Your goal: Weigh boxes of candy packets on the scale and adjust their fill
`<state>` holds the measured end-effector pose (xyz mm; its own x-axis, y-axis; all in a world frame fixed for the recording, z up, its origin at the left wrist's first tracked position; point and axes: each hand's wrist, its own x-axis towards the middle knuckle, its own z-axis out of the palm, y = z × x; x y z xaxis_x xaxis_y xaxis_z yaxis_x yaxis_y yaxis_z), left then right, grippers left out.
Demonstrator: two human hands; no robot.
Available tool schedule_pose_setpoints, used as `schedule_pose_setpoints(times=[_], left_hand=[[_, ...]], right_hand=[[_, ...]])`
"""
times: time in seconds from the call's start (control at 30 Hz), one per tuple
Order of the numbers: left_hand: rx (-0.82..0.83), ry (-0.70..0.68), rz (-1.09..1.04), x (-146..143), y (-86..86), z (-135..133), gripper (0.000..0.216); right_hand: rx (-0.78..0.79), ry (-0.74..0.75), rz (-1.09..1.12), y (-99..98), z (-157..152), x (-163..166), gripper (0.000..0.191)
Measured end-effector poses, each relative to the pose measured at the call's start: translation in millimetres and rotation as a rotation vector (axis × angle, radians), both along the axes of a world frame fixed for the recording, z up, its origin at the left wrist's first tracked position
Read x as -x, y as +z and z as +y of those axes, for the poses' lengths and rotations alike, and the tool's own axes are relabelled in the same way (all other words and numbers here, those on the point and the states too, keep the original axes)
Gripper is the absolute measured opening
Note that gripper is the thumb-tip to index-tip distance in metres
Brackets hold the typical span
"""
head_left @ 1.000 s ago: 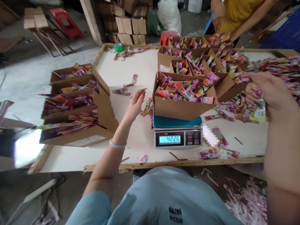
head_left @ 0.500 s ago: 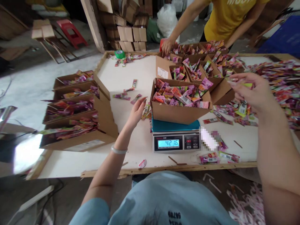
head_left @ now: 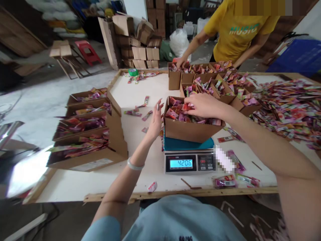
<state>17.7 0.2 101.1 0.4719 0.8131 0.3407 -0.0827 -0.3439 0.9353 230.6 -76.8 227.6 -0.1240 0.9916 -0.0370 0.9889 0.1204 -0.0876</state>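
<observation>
Left hand (head_left: 154, 122), fingers extended, stands beside the left end of the brown rectangular cardboard box (head_left: 192, 130), atop the blue-topped digital scale (head_left: 190, 163) near the white tabletop's (head_left: 120, 182) front edge. Right hand (head_left: 202, 105) dips among the box's pink-purple wrapped packets (head_left: 173, 114); grasp cannot be determined.

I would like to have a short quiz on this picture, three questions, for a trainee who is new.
1. True or false: the right hand is at the packets in the open box on the scale.
2. Where is the green tape roll? A: on the scale; B: near the far edge of the table; C: on the red stool.
3. On which side, left or right, is the pale bracelet worn?
Key: 1 true; 2 B; 3 left.
</observation>
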Motion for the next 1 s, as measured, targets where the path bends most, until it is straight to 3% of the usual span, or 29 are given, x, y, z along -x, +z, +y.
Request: schedule_pose_setpoints(times=[0.2,0.33,0.47,0.6,0.77,0.83,1.0], left_hand=[[-0.052,-0.03,-0.043,2.1,11.1,-7.2,0.07],[-0.082,-0.069,-0.03,-0.2,13.2,-3.6,0.069],[-0.043,-0.084,-0.035,-1.0,13.2,0.7,0.073],[-0.041,-0.088,-0.045,-1.1,12.5,1.0,0.074],[-0.011,-0.059,-0.067,-5.3,11.0,-1.5,0.074],[-0.011,-0.047,-0.073,-6.4,10.9,-2.0,0.074],[-0.029,-0.016,-0.041,-6.0,12.6,-2.5,0.074]], right_hand=[[-0.096,0.167,0.237,-5.3,-18.3,-28.3,0.01],[-0.066,0.113,0.42,-5.8,-20.1,-25.0,0.015],[-0.053,0.008,0.411,-15.2,-10.6,-9.1,0.034],[-0.19,-0.043,0.335,-19.8,-10.3,-4.6,0.01],[-0.313,0.101,0.463,-11.3,-26.3,-17.2,0.01],[-0.349,0.065,0.527,-5.7,-32.8,-21.3,0.012],[-0.504,-0.189,0.7,16.7,-46.2,-34.6,0.027]])
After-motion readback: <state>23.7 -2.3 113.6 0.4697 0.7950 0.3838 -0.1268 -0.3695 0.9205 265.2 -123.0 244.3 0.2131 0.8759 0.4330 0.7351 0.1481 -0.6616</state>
